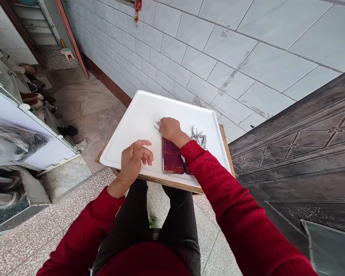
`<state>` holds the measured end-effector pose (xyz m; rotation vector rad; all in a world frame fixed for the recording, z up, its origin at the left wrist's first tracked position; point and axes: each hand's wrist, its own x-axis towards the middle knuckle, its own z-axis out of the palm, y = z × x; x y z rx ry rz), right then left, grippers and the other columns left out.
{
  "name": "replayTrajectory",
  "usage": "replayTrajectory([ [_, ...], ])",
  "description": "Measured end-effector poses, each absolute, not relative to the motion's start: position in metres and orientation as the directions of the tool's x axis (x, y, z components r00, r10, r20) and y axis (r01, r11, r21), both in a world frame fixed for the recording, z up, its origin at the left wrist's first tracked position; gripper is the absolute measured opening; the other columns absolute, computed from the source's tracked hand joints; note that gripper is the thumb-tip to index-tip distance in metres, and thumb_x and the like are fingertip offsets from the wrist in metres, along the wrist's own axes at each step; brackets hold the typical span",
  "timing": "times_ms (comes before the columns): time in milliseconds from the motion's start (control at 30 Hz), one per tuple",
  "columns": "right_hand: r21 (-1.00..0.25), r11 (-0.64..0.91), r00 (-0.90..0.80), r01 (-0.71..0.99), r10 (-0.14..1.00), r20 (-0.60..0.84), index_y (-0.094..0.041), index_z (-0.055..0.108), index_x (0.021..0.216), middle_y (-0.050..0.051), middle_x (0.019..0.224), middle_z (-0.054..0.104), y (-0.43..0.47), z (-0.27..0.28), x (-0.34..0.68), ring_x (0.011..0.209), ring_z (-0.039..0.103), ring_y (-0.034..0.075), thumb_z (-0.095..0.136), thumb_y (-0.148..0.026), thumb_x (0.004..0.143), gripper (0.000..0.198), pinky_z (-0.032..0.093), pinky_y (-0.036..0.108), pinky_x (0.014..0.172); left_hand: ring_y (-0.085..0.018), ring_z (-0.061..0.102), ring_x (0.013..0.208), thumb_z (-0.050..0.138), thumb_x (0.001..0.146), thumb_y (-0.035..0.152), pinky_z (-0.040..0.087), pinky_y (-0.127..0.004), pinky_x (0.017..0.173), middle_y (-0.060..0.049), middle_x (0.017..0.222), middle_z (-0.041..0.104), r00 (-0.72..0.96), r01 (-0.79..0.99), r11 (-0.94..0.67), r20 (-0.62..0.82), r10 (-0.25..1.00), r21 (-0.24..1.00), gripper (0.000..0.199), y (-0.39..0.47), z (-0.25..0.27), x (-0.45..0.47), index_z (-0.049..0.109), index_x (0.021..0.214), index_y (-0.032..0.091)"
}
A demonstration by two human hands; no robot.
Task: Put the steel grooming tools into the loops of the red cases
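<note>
White tray (135, 119) beneath; right hand (170, 128) bends knuckles-up, left hand (134, 157) curls loosely.

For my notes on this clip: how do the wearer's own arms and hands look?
Both the left hand and the right hand are bare, without gloves. The left sleeve and right sleeve are long, deep red and textured like knitwear, reaching about the wrists.

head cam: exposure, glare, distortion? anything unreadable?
Head view: light looks soft and even, though the white tray is close to washed out; head view: wide-angle stretch, the right sleeve swelling toward the bottom edge; head view: the shiny metal tools beside the right hand are too small to separate cleanly, and markings on the maroon case aren't legible.
</note>
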<state>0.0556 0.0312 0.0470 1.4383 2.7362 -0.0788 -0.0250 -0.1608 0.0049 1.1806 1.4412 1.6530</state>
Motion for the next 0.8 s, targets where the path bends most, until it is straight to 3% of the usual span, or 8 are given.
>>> replayTrajectory([
  [67,0.009,0.547,-0.542,0.837,0.831,-0.128,-0.012,0.074,0.115,0.020,0.114,0.076,0.037,0.052,0.051,0.105,0.073,0.033,0.062,-0.014,0.090,0.027,0.056,0.036,0.084,-0.015,0.065,0.054,0.031,0.108,0.057,0.050,-0.028,0.055,0.000,0.067,0.071,-0.359,0.191,-0.194,0.252,0.899,0.962,0.056,-0.157,0.007,-0.027,0.058,0.134,0.015],
  [133,0.008,0.542,-0.532,0.840,0.827,-0.178,-0.013,0.075,0.115,0.019,0.114,0.076,0.042,0.056,0.049,0.106,0.072,0.034,0.067,-0.015,0.087,0.028,0.057,0.036,0.084,-0.018,0.073,0.077,0.036,0.108,0.050,0.057,-0.032,0.072,-0.003,0.090,0.078,-0.244,0.402,-0.224,0.339,0.909,0.888,0.049,-0.155,0.004,-0.027,0.054,0.143,0.020],
  [233,-0.048,0.553,-0.549,0.832,0.808,-0.213,-0.013,0.076,0.107,0.016,0.106,0.077,0.046,0.058,0.049,0.103,0.072,0.034,0.073,-0.017,0.082,0.025,0.057,0.038,0.084,-0.024,0.068,0.117,0.050,0.104,0.039,0.049,-0.044,0.107,-0.007,0.125,0.074,0.036,0.651,-0.371,0.461,0.887,0.662,0.032,-0.153,-0.002,-0.025,0.069,0.122,0.022],
  [300,-0.109,0.553,-0.563,0.826,0.802,-0.200,-0.014,0.077,0.098,0.014,0.100,0.077,0.047,0.057,0.052,0.098,0.072,0.032,0.073,-0.016,0.081,0.018,0.057,0.037,0.082,-0.025,0.064,0.123,0.056,0.101,0.035,0.040,-0.050,0.118,-0.007,0.128,0.072,0.173,0.702,-0.448,0.477,0.862,0.554,0.023,-0.152,-0.006,-0.025,0.073,0.110,0.021],
  [433,-0.332,0.519,-0.569,0.788,0.820,-0.067,-0.016,0.074,0.080,0.009,0.091,0.077,0.048,0.053,0.064,0.088,0.071,0.025,0.068,-0.012,0.080,0.007,0.055,0.032,0.079,-0.025,0.064,0.124,0.067,0.096,0.034,0.035,-0.053,0.123,-0.006,0.127,0.073,0.292,0.727,-0.482,0.415,0.862,0.489,0.017,-0.149,-0.014,-0.027,0.074,0.107,0.022],
  [600,-0.810,0.307,-0.486,0.500,0.873,0.031,-0.018,0.062,0.067,0.001,0.063,0.066,0.051,0.040,0.092,0.057,0.057,0.012,0.068,-0.014,0.081,0.016,0.049,0.024,0.057,-0.027,0.061,0.132,0.069,0.096,0.034,0.044,-0.050,0.119,-0.008,0.132,0.073,0.356,0.687,-0.540,0.423,0.834,0.486,0.021,-0.147,-0.022,-0.034,0.075,0.111,0.020],
  [700,-0.968,0.097,-0.503,0.232,0.864,-0.034,-0.017,0.061,0.074,-0.002,0.057,0.063,0.042,0.028,0.113,0.049,0.052,0.008,0.076,-0.017,0.077,0.015,0.044,0.019,0.046,-0.029,0.059,0.136,0.068,0.097,0.037,0.047,-0.052,0.118,-0.009,0.134,0.072,0.370,0.679,-0.559,0.436,0.821,0.476,0.025,-0.147,-0.025,-0.036,0.075,0.113,0.020],
  [800,-0.998,-0.014,-0.539,0.068,0.841,-0.049,-0.016,0.065,0.098,-0.005,0.058,0.066,0.025,0.019,0.130,0.050,0.057,0.009,0.079,-0.013,0.071,0.030,0.044,0.016,0.044,-0.030,0.060,0.134,0.065,0.099,0.037,0.049,-0.052,0.117,-0.009,0.132,0.072,0.379,0.678,-0.573,0.448,0.809,0.461,0.023,-0.148,-0.026,-0.035,0.076,0.111,0.021],
])
